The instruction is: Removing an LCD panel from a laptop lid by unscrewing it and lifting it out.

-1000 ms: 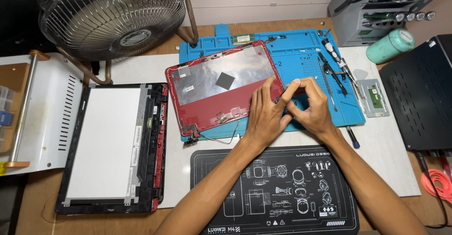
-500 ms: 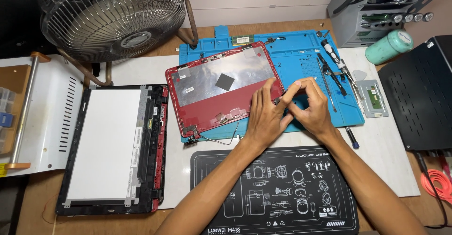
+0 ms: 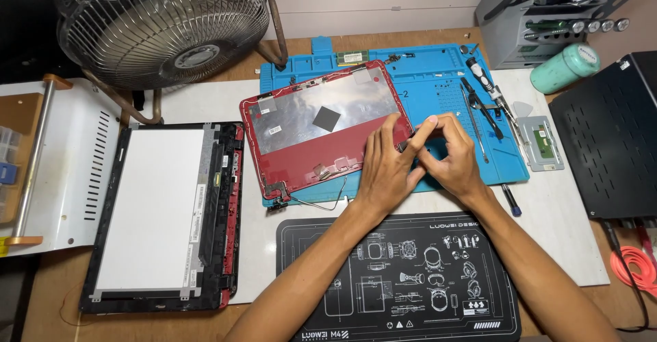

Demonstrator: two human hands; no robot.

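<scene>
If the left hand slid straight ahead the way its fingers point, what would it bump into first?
The left hand points up and slightly right, along the right edge of the red lid. Past that it would cross bare blue mat. Nothing else seems to be in the way, though height is hard to judge.

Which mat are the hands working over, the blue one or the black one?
The blue mat. Both the left hand and right hand are over it by the red laptop lid; the black mat lies under the forearms.

A wooden tabletop [image 3: 424, 37] fills the frame under even light; a pale wall [image 3: 376, 0] runs along the top centre.
</scene>
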